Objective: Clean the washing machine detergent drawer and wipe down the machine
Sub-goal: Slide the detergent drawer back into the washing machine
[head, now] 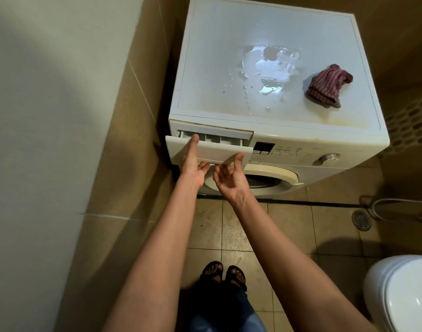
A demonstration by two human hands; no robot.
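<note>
A white front-loading washing machine (272, 68) stands in a tiled corner, its top wet with a puddle (270, 65). Its detergent drawer (212, 152) at the upper left of the front is pulled out a little, and the white compartments show behind the panel. My left hand (194, 164) grips the drawer front, thumb on the top edge, fingers curled under the lower edge. My right hand (231, 176) holds the panel's lower right, thumb on the face, fingers underneath. A crumpled red striped cloth (327, 86) lies on the right side of the top.
A wall (61, 116) runs close along the machine's left side. The round door (265, 179) sits below the drawer, the control dial (328, 157) to its right. A floor drain (361, 220) and hose lie at right, a white toilet (401, 293) at the lower right. My sandalled feet (224, 274) stand on floor tiles.
</note>
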